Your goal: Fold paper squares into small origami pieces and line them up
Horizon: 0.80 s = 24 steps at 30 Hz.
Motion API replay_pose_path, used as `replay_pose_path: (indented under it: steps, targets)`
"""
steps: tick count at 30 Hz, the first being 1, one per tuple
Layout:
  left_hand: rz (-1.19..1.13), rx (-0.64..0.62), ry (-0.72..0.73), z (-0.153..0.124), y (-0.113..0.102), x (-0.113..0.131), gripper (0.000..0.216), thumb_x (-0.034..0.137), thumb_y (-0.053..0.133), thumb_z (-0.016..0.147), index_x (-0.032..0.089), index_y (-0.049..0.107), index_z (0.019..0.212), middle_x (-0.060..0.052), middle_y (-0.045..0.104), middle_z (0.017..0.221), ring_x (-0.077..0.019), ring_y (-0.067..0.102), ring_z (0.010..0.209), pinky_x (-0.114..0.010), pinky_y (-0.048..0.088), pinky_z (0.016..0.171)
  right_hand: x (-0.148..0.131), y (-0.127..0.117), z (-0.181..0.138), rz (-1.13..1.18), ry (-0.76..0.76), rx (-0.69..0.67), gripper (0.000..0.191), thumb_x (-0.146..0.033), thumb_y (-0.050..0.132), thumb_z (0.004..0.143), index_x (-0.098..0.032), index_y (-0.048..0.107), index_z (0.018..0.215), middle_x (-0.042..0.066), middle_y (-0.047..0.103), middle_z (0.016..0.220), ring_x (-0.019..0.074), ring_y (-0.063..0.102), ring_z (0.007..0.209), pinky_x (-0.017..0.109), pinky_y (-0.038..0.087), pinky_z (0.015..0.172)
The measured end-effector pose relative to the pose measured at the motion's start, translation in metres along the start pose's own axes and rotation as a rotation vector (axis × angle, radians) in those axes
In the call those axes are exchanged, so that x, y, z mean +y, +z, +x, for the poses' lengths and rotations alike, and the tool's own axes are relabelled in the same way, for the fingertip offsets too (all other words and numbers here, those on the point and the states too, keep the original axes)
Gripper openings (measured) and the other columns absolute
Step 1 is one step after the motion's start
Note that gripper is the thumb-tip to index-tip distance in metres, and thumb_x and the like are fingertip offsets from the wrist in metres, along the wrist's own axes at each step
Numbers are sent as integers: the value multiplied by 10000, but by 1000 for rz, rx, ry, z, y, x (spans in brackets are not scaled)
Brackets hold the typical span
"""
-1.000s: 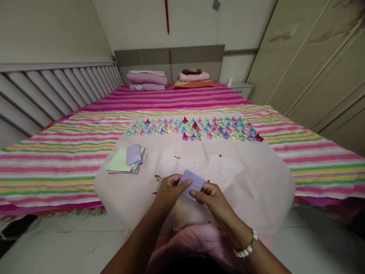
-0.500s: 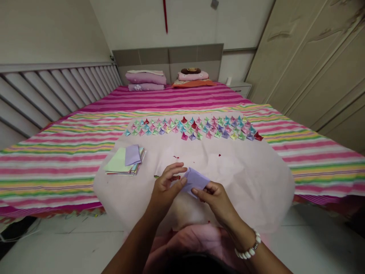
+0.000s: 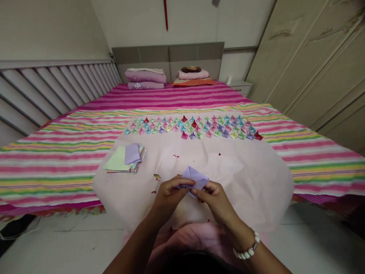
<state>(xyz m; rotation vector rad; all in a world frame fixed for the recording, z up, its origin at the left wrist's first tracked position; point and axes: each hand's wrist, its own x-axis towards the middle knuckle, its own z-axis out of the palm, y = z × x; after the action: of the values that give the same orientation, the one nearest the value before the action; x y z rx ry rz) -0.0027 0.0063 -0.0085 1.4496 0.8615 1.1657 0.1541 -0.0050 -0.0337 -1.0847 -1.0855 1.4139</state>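
A sheet of purple origami paper [image 3: 196,176], partly folded with a crease near its top corner, is held up between both hands above the pale sheet [image 3: 245,179]. My left hand [image 3: 171,193] is closed on its left edge, fingers laid across the lower left part. On the lower right, my right hand [image 3: 214,195] pinches the paper between thumb and fingers; a white beaded bracelet [image 3: 248,249] is on that wrist. To the left lies a paper stack [image 3: 118,160], green on top, with a smaller purple piece [image 3: 132,153] over it.
Several rows of small folded paper pieces [image 3: 193,135] in many colours stand along the far side of the pale sheet. Tiny red scraps [image 3: 176,155] are scattered nearer. Beyond is a striped bed [image 3: 57,152] with folded bedding [image 3: 146,78]; a slatted rail [image 3: 57,89] runs along the left.
My left hand has come down from its raised, spread position and closed on the paper's left side. Small scraps it covered now show to its left. My right hand keeps its grip.
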Motion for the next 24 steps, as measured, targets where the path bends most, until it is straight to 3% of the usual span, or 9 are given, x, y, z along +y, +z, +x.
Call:
replay_pose_path:
  steps: [6,11,15,18,21,24]
  targets:
    - [166,-21,34,-2,-5,2,373,36,484,742,232,758,901,-29,721,933,-164,653,873,-260,498,740,-3,-1,0,51,24,-37,102,-253,705,629,-170,693,688,-39,531,510,98,452,487,239,342,512]
    - [158,-68,26,-4,-13,10,384,65,514,758,252,719,1022,-22,702,1006,-167,641,916,-269,492,781,-13,-7,-1,133,-3,-199,163,-251,643,694,-166,702,819,4,608,652,127,510,600,255,369,581]
    - [180,-109,11,-4,-12,18,294,169,576,798,237,710,1051,-39,698,1029,-192,626,964,-295,479,841,-16,-9,-1,177,-22,-211,213,-359,616,757,-163,696,777,22,625,662,141,528,638,263,376,612]
    - [193,-12,0,-2,-6,15,205,266,568,842,208,744,929,-51,717,908,-196,643,892,-303,489,807,-16,-4,1,135,2,-135,219,-381,720,702,-164,696,725,0,599,609,122,495,582,253,365,580]
    - [153,91,-43,0,3,7,135,259,648,779,194,741,851,-50,722,860,-196,656,831,-296,504,755,-16,3,2,108,21,-61,222,-338,806,602,-166,705,700,-28,557,553,102,431,523,241,330,524]
    - [-5,262,-80,3,10,2,364,231,741,663,196,680,1020,-60,702,989,-197,656,866,-294,515,746,-15,7,4,106,-2,-6,211,-337,804,601,-164,703,666,-33,539,523,96,397,505,236,304,496]
